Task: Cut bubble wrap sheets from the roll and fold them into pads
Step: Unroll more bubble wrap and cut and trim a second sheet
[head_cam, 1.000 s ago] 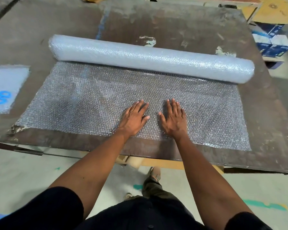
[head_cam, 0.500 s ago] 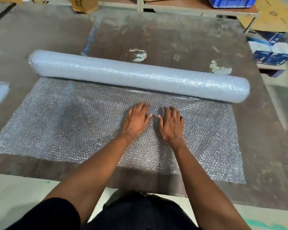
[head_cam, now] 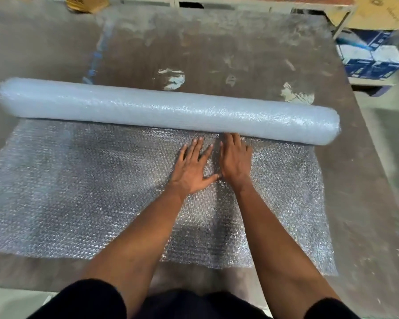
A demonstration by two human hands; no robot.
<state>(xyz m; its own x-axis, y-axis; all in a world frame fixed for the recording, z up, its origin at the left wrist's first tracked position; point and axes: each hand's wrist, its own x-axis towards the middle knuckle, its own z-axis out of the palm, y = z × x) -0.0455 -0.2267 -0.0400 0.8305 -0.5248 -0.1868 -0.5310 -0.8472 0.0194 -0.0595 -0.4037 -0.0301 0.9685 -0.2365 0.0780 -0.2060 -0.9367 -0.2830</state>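
Left hand (head_cam: 194, 168), right hand (head_cam: 235, 158) — flat, side by side.

No legible text, label, brand or number is found. Dark printing is seen on the cardboard box (head_cam: 88, 3) at 11 o'clock, cut off by the frame edge and too blurred to be read. A small printed mark and a line of faint lettering are noted on the cardboard sheet (head_cam: 382, 14) at 1 o'clock; neither can be made out. Blue-and-white graphics are carried by the printed boxes (head_cam: 371, 58) at 2 o'clock, with no readable words. Nothing is printed on the bubble wrap roll (head_cam: 166, 111) or the table (head_cam: 217, 47).
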